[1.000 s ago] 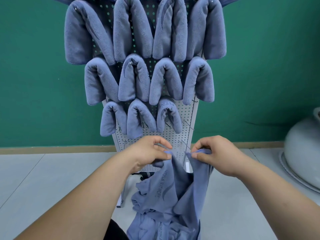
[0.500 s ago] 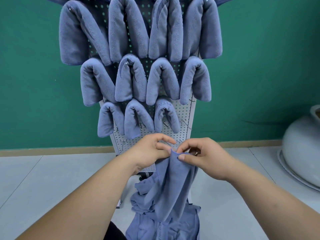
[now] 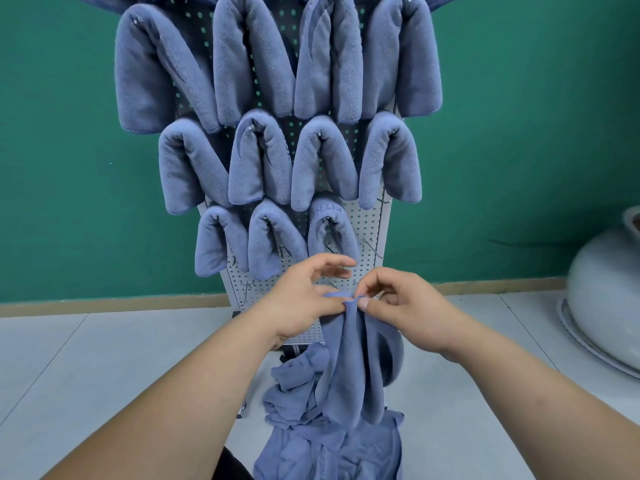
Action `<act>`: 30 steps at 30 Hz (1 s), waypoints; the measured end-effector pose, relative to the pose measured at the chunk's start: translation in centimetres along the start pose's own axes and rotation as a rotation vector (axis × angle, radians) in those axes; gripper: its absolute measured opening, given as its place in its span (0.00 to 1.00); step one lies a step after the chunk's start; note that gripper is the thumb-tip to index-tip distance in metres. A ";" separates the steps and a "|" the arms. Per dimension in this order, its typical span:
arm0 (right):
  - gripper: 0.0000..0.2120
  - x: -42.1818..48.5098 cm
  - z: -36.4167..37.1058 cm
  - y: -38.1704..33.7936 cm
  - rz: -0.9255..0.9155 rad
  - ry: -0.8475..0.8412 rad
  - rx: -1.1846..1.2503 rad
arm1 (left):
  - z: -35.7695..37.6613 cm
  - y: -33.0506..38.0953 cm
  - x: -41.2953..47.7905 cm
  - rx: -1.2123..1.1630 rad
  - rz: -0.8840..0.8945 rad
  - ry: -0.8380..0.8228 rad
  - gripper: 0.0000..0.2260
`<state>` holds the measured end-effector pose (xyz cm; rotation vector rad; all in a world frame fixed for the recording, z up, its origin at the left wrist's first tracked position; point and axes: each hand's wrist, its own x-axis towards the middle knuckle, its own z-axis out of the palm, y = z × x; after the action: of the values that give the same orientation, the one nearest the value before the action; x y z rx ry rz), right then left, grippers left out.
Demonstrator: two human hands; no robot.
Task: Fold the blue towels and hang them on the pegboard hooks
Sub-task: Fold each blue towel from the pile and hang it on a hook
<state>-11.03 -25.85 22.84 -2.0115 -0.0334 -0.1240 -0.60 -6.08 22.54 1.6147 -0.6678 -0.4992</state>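
Above the loose heap (image 3: 329,452), the blue towel (image 3: 353,368) is held hanging, its top corners pinched together by left hand (image 3: 304,303) and right hand (image 3: 405,306); edges are best squared before it is draped over a bare hook (image 3: 372,244) on the pegboard (image 3: 367,223).

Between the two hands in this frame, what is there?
In the head view, only the bunched top edge of a blue towel, pinched by the left hand and right hand.

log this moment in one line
step: fold towel | left hand: pinches top edge | right hand: pinches top edge | pegboard: rows of hung towels
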 end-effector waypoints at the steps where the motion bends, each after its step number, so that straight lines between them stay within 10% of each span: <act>1: 0.04 0.0 -0.2 0.1 0.007 0.000 -0.011 | -0.1 0.0 0.0 0.015 -0.003 0.018 0.26; 13: 0.04 -0.6 -1.0 0.0 -0.012 -0.084 -0.037 | 0.9 0.5 -0.1 -0.050 -0.010 0.018 0.18; 21: 0.06 0.4 -1.5 1.2 -0.040 0.163 -0.063 | 1.2 -0.3 0.1 0.079 -0.126 0.086 0.02; 30: 0.07 0.0 -0.8 0.1 -0.122 0.164 -0.181 | 1.3 -0.5 0.6 0.055 -0.083 0.138 0.13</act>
<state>-11.06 -26.64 23.12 -2.1732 -0.0420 -0.3819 -0.97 -7.41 21.83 1.7172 -0.5169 -0.4279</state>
